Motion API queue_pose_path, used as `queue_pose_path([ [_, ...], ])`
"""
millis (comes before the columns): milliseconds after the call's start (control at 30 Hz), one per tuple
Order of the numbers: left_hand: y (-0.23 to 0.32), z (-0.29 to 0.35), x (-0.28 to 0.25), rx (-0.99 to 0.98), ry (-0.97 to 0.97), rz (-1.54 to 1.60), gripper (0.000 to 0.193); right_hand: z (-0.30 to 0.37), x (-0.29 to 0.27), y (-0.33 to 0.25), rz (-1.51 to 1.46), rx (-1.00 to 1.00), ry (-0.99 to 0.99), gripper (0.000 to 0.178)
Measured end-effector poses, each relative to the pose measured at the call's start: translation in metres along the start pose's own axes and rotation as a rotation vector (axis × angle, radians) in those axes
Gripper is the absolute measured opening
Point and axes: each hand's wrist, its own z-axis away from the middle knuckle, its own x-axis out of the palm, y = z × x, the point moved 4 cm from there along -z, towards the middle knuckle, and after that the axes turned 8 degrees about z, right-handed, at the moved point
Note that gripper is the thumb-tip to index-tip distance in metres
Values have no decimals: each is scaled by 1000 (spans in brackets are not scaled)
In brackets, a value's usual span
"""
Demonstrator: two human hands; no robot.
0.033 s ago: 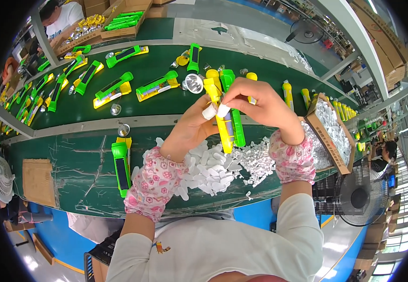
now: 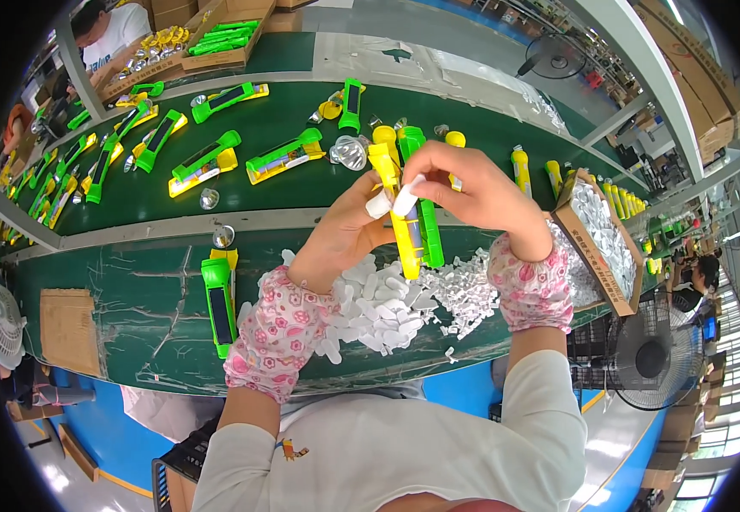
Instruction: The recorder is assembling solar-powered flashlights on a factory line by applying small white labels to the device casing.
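My left hand [image 2: 346, 224] is closed round an opened flashlight casing [image 2: 406, 235], a yellow half with a green half beside it. The left thumb has a white covering at its tip. A shiny reflector [image 2: 351, 153] hangs at the casing's upper end. Over the yellow half, my right hand [image 2: 464, 183] pinches a small white oval piece [image 2: 406, 198] between thumb and fingers. Below the hands lie a heap of white oval pieces [image 2: 378, 307] and a heap of smaller white bits [image 2: 470, 290]. Another opened green and yellow flashlight [image 2: 220, 299] rests left of my left forearm.
Several opened flashlights [image 2: 203, 162] lie across the green belt [image 2: 293, 107] beyond the bench rail. A carton of clear parts [image 2: 596, 247] stands at the right, near a black fan [image 2: 650, 358]. Cardboard [image 2: 69, 331] lies at the left. Another person [image 2: 114, 34] sits far left.
The white piece in my right fingers has tilted and shows more of its length. The reflector has turned slightly. Both hands stay nearly in place.
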Motion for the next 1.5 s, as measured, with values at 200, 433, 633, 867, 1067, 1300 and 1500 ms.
queue_pose_path([
  [200,-3,-1,-5,-100,54,-43,54,-3,-3,12,-111,103,-202,32],
  [433,-7,-3,-2,-85,135,-110,48,4,2,29,-209,152,-201,30],
  [633,1,-1,-10,-29,209,-201,48,5,16,22,-93,171,-40,33],
  [867,7,-1,-21,237,247,97,41,48,70,16,212,468,275,65],
  [1067,8,1,-33,350,455,268,25,32,99,24,39,332,380,43],
  [1300,13,6,-38,471,596,109,24,24,103,26,-60,246,408,37],
  [1500,9,8,-48,473,539,-48,29,21,123,11,170,357,472,47],
])
